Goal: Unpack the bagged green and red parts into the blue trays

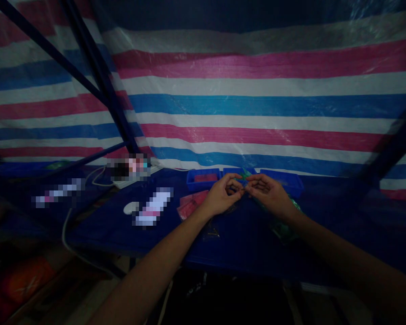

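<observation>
Left hand (225, 195), right hand (269, 193): fingers curled closely, both seem to pinch small bluish piece (244, 183) | above bench (246, 246), before blue trays (203, 186) | progress: piece not yet released; pink packets (192, 203) lie nearby, remainder unclear

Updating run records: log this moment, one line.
left hand: curled; right hand: curled, near left; anything held: unclear; pink packets: left of hands

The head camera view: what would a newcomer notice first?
The bright striped sheet filling the background stands out first. Below it, the left hand and right hand come close together over the dark blue table, fingertips at something too small to make out. Pink packets lie just left of the left hand.
</observation>
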Demonstrator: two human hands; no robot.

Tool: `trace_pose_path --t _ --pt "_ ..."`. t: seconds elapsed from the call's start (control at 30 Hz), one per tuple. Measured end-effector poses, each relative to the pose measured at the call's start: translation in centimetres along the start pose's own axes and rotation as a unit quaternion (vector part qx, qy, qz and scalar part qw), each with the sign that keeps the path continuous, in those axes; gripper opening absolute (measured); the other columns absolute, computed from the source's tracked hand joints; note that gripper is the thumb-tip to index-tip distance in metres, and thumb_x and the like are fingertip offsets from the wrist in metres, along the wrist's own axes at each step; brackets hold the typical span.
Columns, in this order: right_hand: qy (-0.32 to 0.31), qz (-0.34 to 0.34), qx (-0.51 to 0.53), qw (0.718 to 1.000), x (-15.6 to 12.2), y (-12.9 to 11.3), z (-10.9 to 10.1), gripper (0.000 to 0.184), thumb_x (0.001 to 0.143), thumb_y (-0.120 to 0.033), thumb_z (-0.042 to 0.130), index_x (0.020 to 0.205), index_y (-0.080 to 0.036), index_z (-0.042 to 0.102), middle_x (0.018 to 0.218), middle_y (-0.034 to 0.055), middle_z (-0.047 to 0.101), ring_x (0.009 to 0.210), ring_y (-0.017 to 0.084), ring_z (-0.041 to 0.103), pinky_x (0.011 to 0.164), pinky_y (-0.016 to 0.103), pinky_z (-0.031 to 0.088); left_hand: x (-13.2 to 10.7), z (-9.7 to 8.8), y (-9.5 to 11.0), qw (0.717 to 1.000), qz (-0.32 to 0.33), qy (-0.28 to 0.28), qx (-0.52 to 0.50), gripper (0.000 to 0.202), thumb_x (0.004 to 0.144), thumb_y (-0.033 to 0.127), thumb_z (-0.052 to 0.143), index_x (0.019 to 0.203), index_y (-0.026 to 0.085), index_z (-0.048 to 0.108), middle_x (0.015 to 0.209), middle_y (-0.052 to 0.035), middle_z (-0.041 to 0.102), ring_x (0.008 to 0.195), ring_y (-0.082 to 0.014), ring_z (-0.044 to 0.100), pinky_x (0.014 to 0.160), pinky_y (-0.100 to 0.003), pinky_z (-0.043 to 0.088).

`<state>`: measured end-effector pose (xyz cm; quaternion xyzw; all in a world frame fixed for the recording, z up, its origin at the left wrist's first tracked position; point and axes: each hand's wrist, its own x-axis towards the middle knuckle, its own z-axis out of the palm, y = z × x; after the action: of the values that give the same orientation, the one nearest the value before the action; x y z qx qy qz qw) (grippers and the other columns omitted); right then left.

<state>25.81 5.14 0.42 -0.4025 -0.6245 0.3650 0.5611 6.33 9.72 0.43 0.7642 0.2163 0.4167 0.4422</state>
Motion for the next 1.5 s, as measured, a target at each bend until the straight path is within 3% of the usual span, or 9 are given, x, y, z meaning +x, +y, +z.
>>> trace_pose_path --t 0.43,0.73,0.87,0.97,1.07,1.2,1.37,1.5 --pt "-0.024 -0.027 -0.018 0.999 -0.1 0.2 0.0 0.031 0.083 -0.037 0.076 0.109 -0.023 0.065 0.097 0.005 0.071 0.094 0.02 0.07 0.091 0.038 0.056 -0.2 -0.2 0.5 0.998 -0.017 -0.012 0.064 0.053 0.086 0.036 0.074 0.133 0.02 0.055 0.095 -0.0061 0.072 0.08 -0.0166 0.067 0.074 -0.03 0.051" --pt "-0.012 -0.033 -0.034 0.999 -0.2 0.3 0.1 0.03 0.082 -0.036 0.076 0.106 -0.024 0.065 0.097 0.0054 0.071 0.093 0.021 0.07 0.088 0.038 0.058 -0.3 0.1 0.3 0.997 -0.028 -0.008 0.067 0.056 0.085 0.035 0.074 0.136 0.019 0.055 0.097 -0.0074 0.073 0.08 -0.0169 0.068 0.073 -0.029 0.051" --pt "0.003 -0.056 -0.081 0.995 -0.3 0.1 0.1 0.026 0.084 -0.034 0.073 0.107 -0.023 0.065 0.102 0.0066 0.071 0.092 0.022 0.07 0.088 0.04 0.057 -0.4 0.0 1.0 0.988 0.026 0.024 0.149 0.041 0.085 0.034 0.073 0.123 0.019 0.066 0.109 -0.0093 0.071 0.094 -0.0196 0.066 0.078 -0.029 0.05" --pt "0.037 -0.087 -0.151 0.984 -0.5 -0.2 0.0 0.024 0.086 -0.033 0.07 0.107 -0.024 0.064 0.1 0.0067 0.071 0.089 0.023 0.069 0.085 0.04 0.057 -0.4 -0.2 1.1 0.979 0.021 0.021 0.204 0.033 0.089 0.039 0.068 0.115 0.02 0.071 0.093 -0.0062 0.069 0.081 -0.0174 0.063 0.071 -0.028 0.048" --pt "0.052 -0.149 -0.246 0.956 -0.7 -0.6 -0.2 0.02 0.088 -0.033 0.067 0.107 -0.025 0.066 0.096 0.0066 0.07 0.087 0.024 0.067 0.083 0.042 0.056 -0.3 -0.2 0.5 0.993 -0.025 -0.02 0.111 0.036 0.096 0.041 0.057 0.123 0.02 0.068 0.082 -0.0038 0.069 0.07 -0.0152 0.062 0.066 -0.026 0.047" --pt "0.015 -0.208 -0.304 0.93 -0.9 -1.0 -0.1 0.018 0.091 -0.031 0.064 0.109 -0.028 0.068 0.101 0.0081 0.07 0.097 0.028 0.066 0.086 0.046 0.054 0.1 -0.1 -0.7 0.995 -0.062 -0.019 -0.072 0.037 0.097 0.042 0.052 0.115 0.015 0.07 0.095 -0.0088 0.073 0.084 -0.0182 0.068 0.075 -0.029 0.052" --pt "-0.023 -0.225 -0.295 0.928 -1.0 -1.2 0.1 0.022 0.09 -0.03 0.066 0.112 -0.03 0.068 0.11 0.0072 0.07 0.108 0.028 0.064 0.095 0.048 0.052 0.3 -0.4 -1.0 0.994 -0.075 0.044 -0.063 0.029 0.089 0.04 0.069 0.104 0.016 0.072 0.1 -0.0088 0.074 0.084 -0.0163 0.068 0.078 -0.028 0.053" --pt "0.01 -0.208 -0.28 0.937 -1.0 -1.5 0.1 0.016 0.092 -0.031 0.064 0.107 -0.03 0.07 0.106 0.0074 0.071 0.103 0.028 0.066 0.093 0.047 0.052 0.2 -0.6 -0.7 0.993 -0.086 0.068 -0.049 0.027 0.085 0.034 0.075 0.104 0.015 0.068 0.098 -0.0093 0.074 0.086 -0.0166 0.069 0.077 -0.028 0.052"
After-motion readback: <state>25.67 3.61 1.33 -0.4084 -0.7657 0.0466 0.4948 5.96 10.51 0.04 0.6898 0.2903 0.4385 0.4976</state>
